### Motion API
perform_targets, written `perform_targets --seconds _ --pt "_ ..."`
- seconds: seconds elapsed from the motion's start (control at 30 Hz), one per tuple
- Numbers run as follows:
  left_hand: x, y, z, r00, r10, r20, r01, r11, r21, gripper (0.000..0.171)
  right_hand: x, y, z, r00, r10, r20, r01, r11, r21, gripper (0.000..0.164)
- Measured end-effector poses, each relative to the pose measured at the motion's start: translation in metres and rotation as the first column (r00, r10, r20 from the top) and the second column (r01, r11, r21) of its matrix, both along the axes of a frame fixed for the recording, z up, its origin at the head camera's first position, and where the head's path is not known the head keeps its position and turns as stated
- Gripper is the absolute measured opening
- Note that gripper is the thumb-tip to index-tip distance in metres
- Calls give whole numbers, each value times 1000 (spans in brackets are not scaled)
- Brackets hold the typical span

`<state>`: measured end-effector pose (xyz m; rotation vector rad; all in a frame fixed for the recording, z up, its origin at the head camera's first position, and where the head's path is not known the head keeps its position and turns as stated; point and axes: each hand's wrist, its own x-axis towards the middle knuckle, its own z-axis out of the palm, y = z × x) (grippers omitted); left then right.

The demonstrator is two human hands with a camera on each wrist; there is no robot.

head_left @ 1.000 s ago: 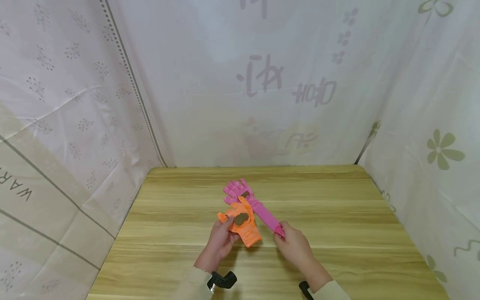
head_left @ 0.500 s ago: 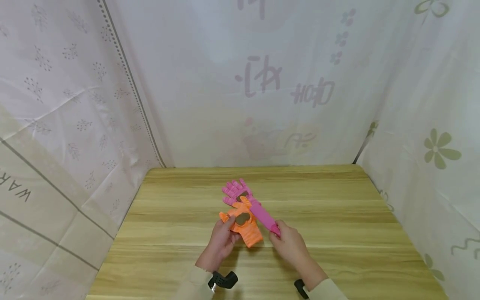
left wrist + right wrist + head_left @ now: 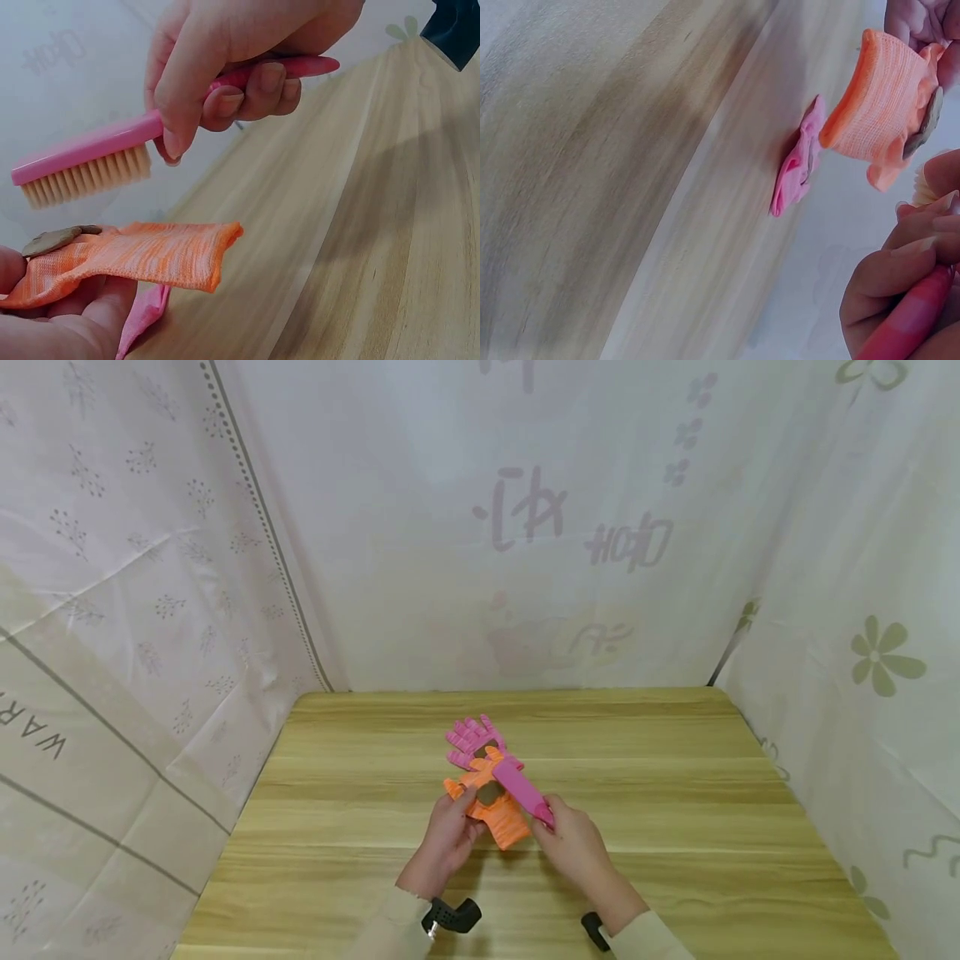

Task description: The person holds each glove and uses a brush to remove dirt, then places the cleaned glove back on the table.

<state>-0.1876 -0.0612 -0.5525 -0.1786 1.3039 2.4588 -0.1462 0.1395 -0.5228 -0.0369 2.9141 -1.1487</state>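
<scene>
An orange knitted glove (image 3: 508, 825) is held in my left hand (image 3: 448, 837), thumb on top and fingers beneath. A brown mud-like patch (image 3: 52, 241) sits on its palm side. My right hand (image 3: 576, 847) grips the handle of a pink brush (image 3: 521, 789), whose head overlaps the orange glove in the head view. In the left wrist view its beige bristles (image 3: 90, 176) face down, with a gap above the orange glove. A pink glove (image 3: 468, 740), also with a brown patch, lies flat on the table beyond, partly hidden behind the orange one.
The wood-grain table (image 3: 660, 777) reaches back to a pale printed curtain (image 3: 420, 568). More curtains (image 3: 855, 760) hang along both sides. Black wrist straps (image 3: 453, 916) show at both cuffs.
The brush in my right hand has moved left and slightly up, over the orange glove. My left hand and the orange glove have shifted slightly right. The pink glove stays put.
</scene>
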Motion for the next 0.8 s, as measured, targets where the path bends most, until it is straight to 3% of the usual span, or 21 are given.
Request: perform_targets --seconds 0.6,0.8 --pt "-2 16 4 1000 -20 -12 20 1000 -15 41 -3 -13 4 1000 22 -17 -24 997 -69 28" --pt "1 20 2 1000 -28 -11 28 1000 -3 41 -2 -20 4 999 41 -12 -43 991 -125 15"
